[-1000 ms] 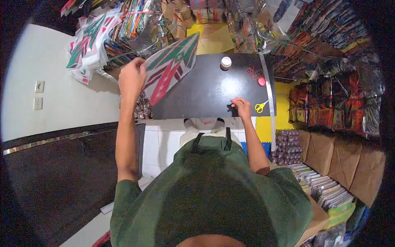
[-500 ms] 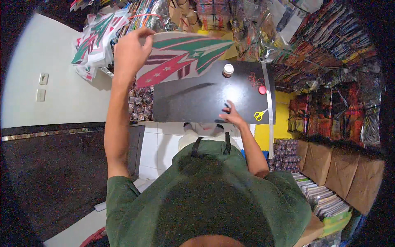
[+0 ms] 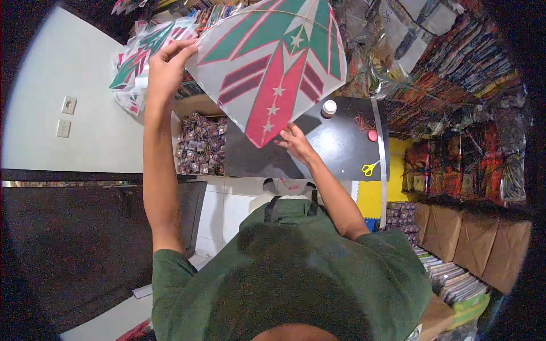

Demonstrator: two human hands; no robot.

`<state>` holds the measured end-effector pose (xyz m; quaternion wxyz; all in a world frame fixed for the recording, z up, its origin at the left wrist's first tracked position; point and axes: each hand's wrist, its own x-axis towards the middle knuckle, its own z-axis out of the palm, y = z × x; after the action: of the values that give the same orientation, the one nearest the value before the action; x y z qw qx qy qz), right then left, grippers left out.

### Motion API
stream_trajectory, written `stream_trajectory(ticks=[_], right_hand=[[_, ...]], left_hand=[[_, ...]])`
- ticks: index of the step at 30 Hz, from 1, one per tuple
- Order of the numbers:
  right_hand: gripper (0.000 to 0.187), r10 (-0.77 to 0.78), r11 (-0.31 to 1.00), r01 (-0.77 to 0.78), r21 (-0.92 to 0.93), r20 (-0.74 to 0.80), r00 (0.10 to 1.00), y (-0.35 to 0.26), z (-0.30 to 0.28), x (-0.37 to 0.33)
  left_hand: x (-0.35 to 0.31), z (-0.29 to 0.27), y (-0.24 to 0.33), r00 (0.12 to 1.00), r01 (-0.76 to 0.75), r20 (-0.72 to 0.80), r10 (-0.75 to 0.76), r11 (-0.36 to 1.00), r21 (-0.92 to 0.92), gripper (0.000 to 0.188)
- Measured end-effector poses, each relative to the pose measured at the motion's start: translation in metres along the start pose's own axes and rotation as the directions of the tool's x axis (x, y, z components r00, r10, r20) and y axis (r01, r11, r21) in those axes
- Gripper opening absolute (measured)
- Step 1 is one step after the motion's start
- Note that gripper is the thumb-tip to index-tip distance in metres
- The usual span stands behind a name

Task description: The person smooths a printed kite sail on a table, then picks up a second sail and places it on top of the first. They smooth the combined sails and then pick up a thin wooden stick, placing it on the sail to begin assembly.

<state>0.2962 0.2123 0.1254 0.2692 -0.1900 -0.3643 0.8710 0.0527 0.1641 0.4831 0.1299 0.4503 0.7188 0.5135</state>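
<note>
A kite [image 3: 242, 79] in white, green and pink, with a column of white stars, is held up over the dark table [image 3: 341, 148]. Its thin spar bows across the upper part. My left hand [image 3: 168, 71] pinches the left corner of the kite between thumb and fingers. Close to the lower right edge, by the pink tip, is my right hand [image 3: 297, 143], its fingers apart; whether they touch the kite I cannot tell. On the table stand a small jar with a white lid [image 3: 329, 108], a red round cap [image 3: 372, 135] and yellow scissors [image 3: 370, 169].
Red string [image 3: 363, 121] lies near the cap. More kites [image 3: 149, 54] hang at the far left, beside a white wall [image 3: 68, 85]. A box of small wrapped packets [image 3: 200, 142] sits left of the table. Shelves of packed goods [image 3: 455, 74] line the right side.
The kite has swung from edge-on to facing me, its tip pointing down toward me. My right hand has moved up and left from the table's front to the kite's lower edge.
</note>
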Motion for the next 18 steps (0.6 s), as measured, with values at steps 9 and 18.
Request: stream_trajectory(ticks=[9, 18], right_hand=[[0.041, 0.062, 0.986, -0.076, -0.151, -0.098, 0.993, 0.024, 0.043, 0.0], [0.03, -0.079, 0.967, 0.026, -0.252, -0.201, 0.976, 0.034, 0.071, 0.015]], left_hand=[[0.021, -0.039, -0.095, 0.973, 0.221, -0.011, -0.228, 0.952, -0.212, 0.025], [0.031, -0.072, -0.173, 0.956, 0.294, 0.055, -0.289, 0.926, -0.236, 0.025]])
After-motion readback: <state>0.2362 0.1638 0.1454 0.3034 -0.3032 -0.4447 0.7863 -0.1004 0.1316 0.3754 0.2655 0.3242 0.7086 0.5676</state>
